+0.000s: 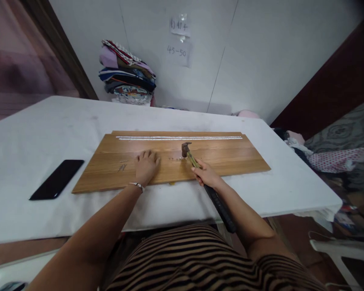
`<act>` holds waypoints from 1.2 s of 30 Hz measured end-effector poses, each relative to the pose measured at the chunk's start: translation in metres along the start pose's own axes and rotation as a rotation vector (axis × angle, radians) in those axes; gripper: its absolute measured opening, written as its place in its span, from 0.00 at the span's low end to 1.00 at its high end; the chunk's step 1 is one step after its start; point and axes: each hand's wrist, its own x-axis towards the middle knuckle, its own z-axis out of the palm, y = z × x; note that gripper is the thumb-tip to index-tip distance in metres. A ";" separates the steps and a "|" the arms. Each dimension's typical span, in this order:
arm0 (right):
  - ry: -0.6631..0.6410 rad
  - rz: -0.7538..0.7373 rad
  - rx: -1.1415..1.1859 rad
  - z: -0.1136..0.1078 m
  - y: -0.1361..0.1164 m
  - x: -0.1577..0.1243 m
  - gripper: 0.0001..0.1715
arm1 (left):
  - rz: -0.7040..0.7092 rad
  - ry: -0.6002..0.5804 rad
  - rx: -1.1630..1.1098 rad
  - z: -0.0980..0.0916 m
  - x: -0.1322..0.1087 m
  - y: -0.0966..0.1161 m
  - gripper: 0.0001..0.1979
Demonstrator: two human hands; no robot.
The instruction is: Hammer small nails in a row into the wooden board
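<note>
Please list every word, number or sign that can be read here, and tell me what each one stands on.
"45-50": handwritten on the lower paper on the wall.
"钉钉子": handwritten on the upper paper, just above; somewhat blurred, so this is my best reading.
Any marks on the white strips are too small to read.
No readable lettering shows on the hammer or the dark phone.

- Clock centred on the wooden board (236,157): its bare stretch at 3 o'clock leaves passage, continuing over the white table (294,178).
- Small nails (177,159) in a row obstruct a low sweep across the middle.
- Hammer (214,198) and right hand (206,174) bar 4 o'clock.
- Left hand (146,165) and loose nails (122,167) crowd 9 o'clock, the phone (58,180) beyond.
- Stacked cloth (129,76) blocks 11 o'clock.
</note>
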 end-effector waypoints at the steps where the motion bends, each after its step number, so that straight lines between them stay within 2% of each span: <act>1: -0.004 -0.010 0.002 0.000 0.000 0.000 0.43 | -0.003 -0.002 0.001 -0.001 0.000 0.000 0.24; 22: -0.055 0.009 0.030 0.001 -0.006 0.002 0.42 | -0.016 -0.024 0.016 -0.004 0.001 -0.003 0.24; 30: -0.067 0.043 0.023 0.001 -0.009 0.004 0.36 | -0.028 -0.048 0.041 -0.008 0.002 -0.003 0.23; 36: -0.077 0.003 0.019 -0.003 -0.004 0.005 0.35 | -0.049 -0.070 0.032 -0.011 0.002 -0.001 0.23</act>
